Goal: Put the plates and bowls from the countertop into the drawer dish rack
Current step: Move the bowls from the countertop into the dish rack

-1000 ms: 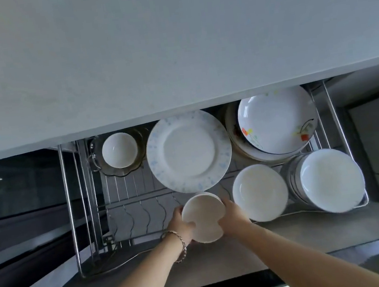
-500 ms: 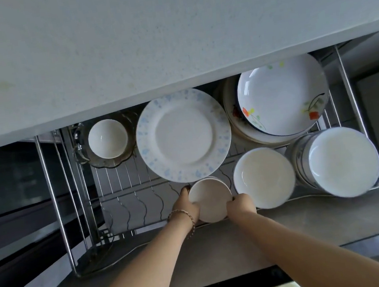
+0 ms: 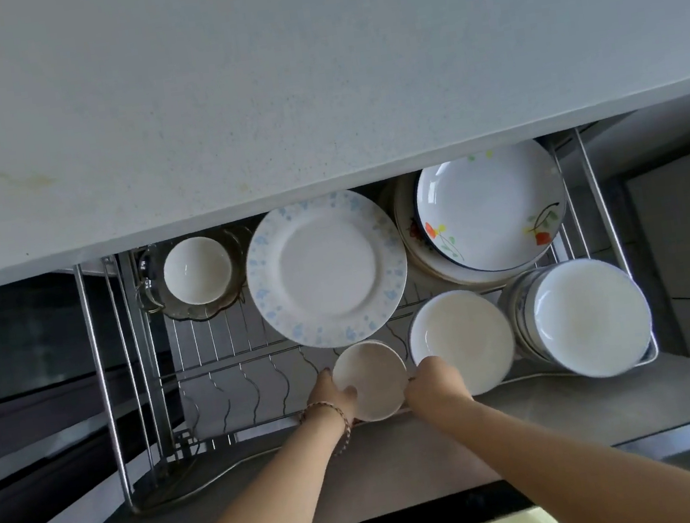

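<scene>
A small white bowl [image 3: 371,379] is low in the front row of the wire drawer dish rack [image 3: 237,391]. My left hand [image 3: 331,398] grips its left rim with the thumb inside. My right hand [image 3: 436,383] grips its right rim. Right of it sit a white bowl [image 3: 462,338] and a stack of white bowls [image 3: 586,316]. Behind are a blue-speckled plate [image 3: 326,268], flowered plates [image 3: 491,214] and a small white bowl [image 3: 197,269] on a glass dish.
The grey countertop [image 3: 309,80] overhangs the back of the open drawer. The drawer's grey front panel [image 3: 576,406] lies under my forearms. Wavy wire dividers [image 3: 259,388] stand bare in the rack's front left.
Both hands have carried the small bowl down and forward into the rack's front row, beside the white bowl. The view has shifted slightly.
</scene>
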A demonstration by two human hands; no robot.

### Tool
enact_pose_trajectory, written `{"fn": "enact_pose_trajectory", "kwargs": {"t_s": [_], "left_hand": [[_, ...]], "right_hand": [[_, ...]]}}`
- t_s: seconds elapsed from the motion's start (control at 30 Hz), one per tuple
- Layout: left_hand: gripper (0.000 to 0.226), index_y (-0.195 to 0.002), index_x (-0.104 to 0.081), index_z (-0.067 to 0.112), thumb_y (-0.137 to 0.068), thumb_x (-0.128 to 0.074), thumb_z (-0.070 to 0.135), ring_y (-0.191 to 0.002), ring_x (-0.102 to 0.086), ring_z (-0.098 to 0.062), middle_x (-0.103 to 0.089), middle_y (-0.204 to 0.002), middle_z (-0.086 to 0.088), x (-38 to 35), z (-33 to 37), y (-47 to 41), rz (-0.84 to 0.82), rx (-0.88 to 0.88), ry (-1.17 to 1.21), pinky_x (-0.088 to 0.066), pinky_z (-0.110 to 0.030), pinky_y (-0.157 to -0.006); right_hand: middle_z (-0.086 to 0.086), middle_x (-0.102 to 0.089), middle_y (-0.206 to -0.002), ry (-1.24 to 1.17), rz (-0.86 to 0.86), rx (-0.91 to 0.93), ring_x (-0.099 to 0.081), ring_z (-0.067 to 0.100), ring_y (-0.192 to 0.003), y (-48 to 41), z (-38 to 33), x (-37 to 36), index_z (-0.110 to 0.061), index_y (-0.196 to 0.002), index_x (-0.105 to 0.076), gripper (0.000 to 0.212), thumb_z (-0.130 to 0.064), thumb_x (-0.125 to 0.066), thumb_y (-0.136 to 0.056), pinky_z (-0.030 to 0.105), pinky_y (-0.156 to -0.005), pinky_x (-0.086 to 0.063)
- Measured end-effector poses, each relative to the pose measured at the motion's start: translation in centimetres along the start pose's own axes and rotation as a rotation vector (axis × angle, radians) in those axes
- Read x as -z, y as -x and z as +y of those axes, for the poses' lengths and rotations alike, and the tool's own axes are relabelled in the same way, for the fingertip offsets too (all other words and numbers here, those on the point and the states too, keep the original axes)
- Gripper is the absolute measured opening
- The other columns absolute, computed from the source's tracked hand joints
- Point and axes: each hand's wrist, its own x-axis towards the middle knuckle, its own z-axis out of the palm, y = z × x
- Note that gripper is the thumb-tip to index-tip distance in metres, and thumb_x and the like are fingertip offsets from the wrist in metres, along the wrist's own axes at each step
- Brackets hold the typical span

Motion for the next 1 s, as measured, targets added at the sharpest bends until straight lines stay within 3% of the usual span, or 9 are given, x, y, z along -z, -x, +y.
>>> {"fn": "enact_pose_trajectory", "kwargs": {"t_s": [0.07, 0.13, 0.2, 0.37, 0.47, 0.63, 0.77, 0.9, 1.0], "left_hand": [[0.039, -0.125, -0.048, 0.002, -0.088, -0.045, 0.013, -0.111, -0.058, -0.036, -0.059, -0.119, -0.019, 1.0, 0.4, 1.5, 0.071, -0.029, -0.136, -0.051, -0.042, -0.092], [0.034, -0.117, -0.057, 0.000, -0.089, -0.042, 0.014, -0.103, -0.062, -0.031, -0.063, -0.105, -0.014, 2.8, 1.4, 3.7, 0.109, -0.112, -0.234, -0.050, -0.034, -0.083], [0.030, -0.115, -0.060, 0.007, -0.092, -0.042, 0.013, -0.105, -0.061, -0.024, -0.064, -0.113, -0.009, 5.2, 2.9, 6.4, 0.137, -0.207, -0.244, -0.047, -0.026, -0.082], [0.024, -0.112, -0.061, 0.016, -0.093, -0.046, 0.014, -0.104, -0.063, -0.020, -0.066, -0.113, -0.005, 13.6, 8.0, 12.7, 0.284, -0.459, -0.137, -0.052, -0.034, -0.092], [0.023, -0.108, -0.063, 0.015, -0.092, -0.047, 0.011, -0.101, -0.065, -0.020, -0.068, -0.107, -0.004, 18.9, 11.7, 15.6, 0.386, -0.554, -0.093, -0.051, -0.033, -0.093], [0.024, -0.099, -0.063, 0.016, -0.088, -0.043, 0.008, -0.097, -0.066, -0.028, -0.068, -0.109, -0.012, 26.8, 17.1, 17.2, 0.454, -0.621, -0.088, -0.053, -0.036, -0.091], [0.030, -0.114, -0.060, 0.011, -0.090, -0.042, 0.010, -0.096, -0.058, -0.024, -0.062, -0.118, -0.008, 32.1, 20.5, 16.3, 0.541, -0.650, -0.186, -0.046, -0.025, -0.083], [0.030, -0.115, -0.058, 0.013, -0.090, -0.040, 0.012, -0.103, -0.057, -0.025, -0.059, -0.121, -0.007, 36.5, 22.7, 14.1, 0.579, -0.647, -0.207, -0.045, -0.028, -0.086], [0.032, -0.114, -0.059, 0.013, -0.089, -0.040, 0.011, -0.106, -0.057, -0.026, -0.060, -0.121, -0.008, 38.2, 23.3, 12.6, 0.599, -0.651, -0.192, -0.044, -0.027, -0.085]], "right_hand": [[0.017, -0.060, -0.123, 0.037, -0.011, 0.051, -0.058, 0.032, -0.114, 0.7, -0.4, 1.4, 0.003, -0.115, -0.056, 0.029, -0.005, -0.044, -0.089, 0.029, -0.083, -0.046], [0.019, -0.061, -0.120, 0.106, -0.019, 0.147, -0.059, 0.034, -0.112, 2.0, -1.3, 3.1, 0.001, -0.116, -0.057, 0.031, -0.008, -0.044, -0.089, 0.031, -0.082, -0.046], [0.020, -0.062, -0.118, 0.177, -0.027, 0.244, -0.059, 0.035, -0.110, 3.5, -2.8, 5.1, 0.000, -0.115, -0.059, 0.031, -0.011, -0.043, -0.089, 0.032, -0.079, -0.045], [0.017, -0.061, -0.122, 0.176, 0.016, 0.472, -0.057, 0.033, -0.115, 9.4, -9.3, 10.6, -0.004, -0.121, -0.058, 0.034, -0.011, -0.043, -0.090, 0.033, -0.089, -0.046], [0.017, -0.064, -0.119, 0.143, 0.031, 0.607, -0.062, 0.031, -0.108, 12.6, -14.0, 12.9, -0.004, -0.118, -0.061, 0.033, -0.008, -0.045, -0.089, 0.028, -0.077, -0.046], [0.018, -0.068, -0.100, 0.056, 0.050, 0.688, -0.061, 0.019, -0.073, 15.4, -22.5, 16.0, 0.000, -0.113, -0.062, 0.031, -0.003, -0.044, -0.089, 0.018, -0.058, -0.046], [0.012, -0.061, -0.090, -0.133, 0.002, 0.633, -0.055, 0.014, -0.060, 15.0, -29.9, 18.0, -0.005, -0.102, -0.058, 0.018, -0.008, -0.042, -0.093, 0.019, -0.056, -0.044], [0.009, -0.060, -0.077, -0.478, 0.062, 0.618, -0.059, 0.018, -0.060, 12.9, -37.8, 19.4, -0.005, -0.120, -0.049, 0.032, -0.025, -0.047, -0.095, 0.026, -0.060, -0.049], [0.023, -0.061, -0.111, -0.919, -0.073, 0.543, -0.065, 0.030, -0.081, 12.1, -42.5, 20.4, -0.007, -0.137, -0.035, 0.051, -0.032, -0.047, -0.095, 0.035, -0.075, -0.051]]}}
